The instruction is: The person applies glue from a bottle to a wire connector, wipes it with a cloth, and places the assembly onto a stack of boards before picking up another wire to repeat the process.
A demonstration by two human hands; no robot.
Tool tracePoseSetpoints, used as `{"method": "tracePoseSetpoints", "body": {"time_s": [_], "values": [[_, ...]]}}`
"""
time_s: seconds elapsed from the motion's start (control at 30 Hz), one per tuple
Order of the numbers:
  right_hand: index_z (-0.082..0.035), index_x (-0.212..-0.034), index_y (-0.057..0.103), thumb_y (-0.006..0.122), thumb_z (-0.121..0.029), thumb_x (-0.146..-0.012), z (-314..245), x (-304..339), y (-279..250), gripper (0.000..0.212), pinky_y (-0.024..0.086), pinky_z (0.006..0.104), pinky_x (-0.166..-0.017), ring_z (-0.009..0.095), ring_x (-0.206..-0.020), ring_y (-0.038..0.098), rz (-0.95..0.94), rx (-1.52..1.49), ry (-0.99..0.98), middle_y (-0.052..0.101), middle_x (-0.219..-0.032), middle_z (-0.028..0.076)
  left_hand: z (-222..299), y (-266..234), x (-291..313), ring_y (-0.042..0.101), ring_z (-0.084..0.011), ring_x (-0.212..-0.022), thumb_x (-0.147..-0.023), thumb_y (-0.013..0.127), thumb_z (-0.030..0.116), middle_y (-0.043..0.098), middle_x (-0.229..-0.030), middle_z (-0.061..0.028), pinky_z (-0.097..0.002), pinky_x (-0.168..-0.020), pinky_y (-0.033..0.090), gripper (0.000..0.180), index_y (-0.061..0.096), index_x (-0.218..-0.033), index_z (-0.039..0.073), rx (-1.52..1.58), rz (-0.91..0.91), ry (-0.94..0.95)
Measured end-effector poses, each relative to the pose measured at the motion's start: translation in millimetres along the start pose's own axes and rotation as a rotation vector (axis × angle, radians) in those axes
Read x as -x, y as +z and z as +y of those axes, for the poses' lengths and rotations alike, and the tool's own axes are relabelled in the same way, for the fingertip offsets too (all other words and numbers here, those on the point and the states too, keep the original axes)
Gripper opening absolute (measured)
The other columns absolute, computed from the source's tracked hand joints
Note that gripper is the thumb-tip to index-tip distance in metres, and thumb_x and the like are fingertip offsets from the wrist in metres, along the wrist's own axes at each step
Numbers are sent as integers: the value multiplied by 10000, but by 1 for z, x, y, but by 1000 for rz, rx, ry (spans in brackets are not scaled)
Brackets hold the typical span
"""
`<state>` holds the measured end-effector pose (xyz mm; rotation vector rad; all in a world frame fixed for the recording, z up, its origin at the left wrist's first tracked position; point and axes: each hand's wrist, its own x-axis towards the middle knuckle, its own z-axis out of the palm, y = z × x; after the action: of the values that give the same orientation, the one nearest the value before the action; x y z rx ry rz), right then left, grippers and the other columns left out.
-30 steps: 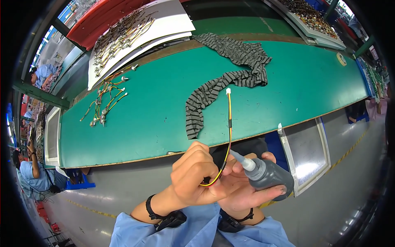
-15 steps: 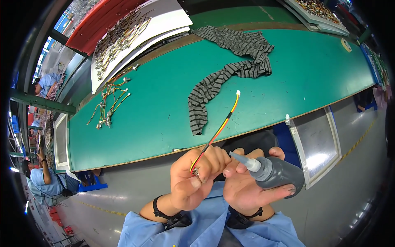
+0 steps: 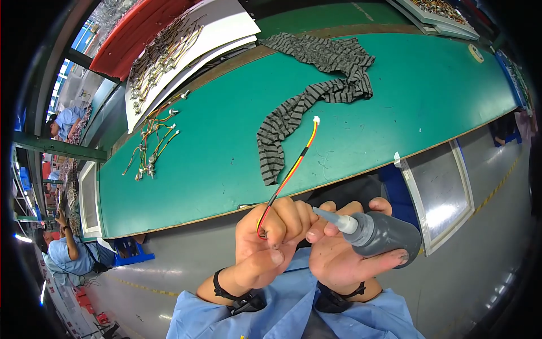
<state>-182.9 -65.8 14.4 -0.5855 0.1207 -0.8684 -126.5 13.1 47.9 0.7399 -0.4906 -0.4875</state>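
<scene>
My left hand (image 3: 270,240) is closed on a short wire harness (image 3: 287,178) of red, yellow and black strands. Its white connector end sticks up over the table, with black tape round the strands partway down. The lower end disappears among my curled fingers. Close beside it, my right hand (image 3: 333,260) holds a dark grey squeeze bottle (image 3: 389,234) with a tapered nozzle, lying tilted across the palm. The nozzle points left toward my left fingers, and the fingertips of both hands nearly meet. Whether the nozzle touches anything I cannot tell.
On the green table (image 3: 214,147) lie a striped grey cloth (image 3: 288,116), a loose group of wire harnesses (image 3: 151,144) at left, and a tape roll (image 3: 476,53) at far right. More harnesses rest on a white board (image 3: 226,25). A person (image 3: 70,254) sits at far left.
The harness's connector end has swung slightly left. My left thumb has moved down away from the curled fingers, and the metal part at the harness's lower end is now mostly hidden.
</scene>
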Motion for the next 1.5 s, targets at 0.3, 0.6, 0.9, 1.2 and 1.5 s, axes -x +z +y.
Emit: {"method": "tracePoseSetpoints", "body": {"time_s": [0.3, 0.6, 0.9, 1.2, 1.5], "values": [[-136, -1296, 338, 239, -809, -840, 0, 1, -1, 820, 473, 384, -574, 285, -672, 546, -6, -24, 20, 585, -817, 113, 0, 2, 1, 367, -186, -686, -741, 553, 158, 384, -733, -26, -348, -690, 351, 205, 352, -735, 118, -23, 21, -3], [-128, -1295, 346, 234, -808, -842, -2, 2, 4, 825, 477, 389, -587, 281, -623, 539, 38, 6, 26, 584, -785, 113, -1, -2, 4, 379, -179, -691, -738, 565, 125, 384, -734, -23, -346, -682, 351, 211, 354, -729, 118, -66, 12, 20], [-126, -1307, 351, 228, -797, -852, -7, -3, 9, 820, 485, 383, -613, 271, -562, 527, 11, -78, 90, 585, -775, 120, 3, -1, -2, 404, -193, -629, -642, 538, -37, 478, -727, -89, -342, -591, 354, 140, 494, -767, 8, -517, -10, 248], [-101, -1317, 300, 287, -775, -859, -3, -3, 4, 815, 508, 377, -668, 276, -652, 573, -79, -36, -18, 599, -847, 149, 18, -6, -18, 403, -196, -526, -612, 588, -78, 495, -642, -86, -323, -511, 325, 154, 543, -738, -1, -1143, -126, 597], [-95, -1334, 380, 459, -735, -834, -8, 10, -2, 816, 422, 322, -837, 200, -883, 506, -27, -31, -8, 577, -997, 78, -2, -5, -14, 428, -250, -575, -543, 582, -12, 418, -652, -77, -355, -547, 323, 204, 475, -703, 55, -1068, -21, 703]]}}
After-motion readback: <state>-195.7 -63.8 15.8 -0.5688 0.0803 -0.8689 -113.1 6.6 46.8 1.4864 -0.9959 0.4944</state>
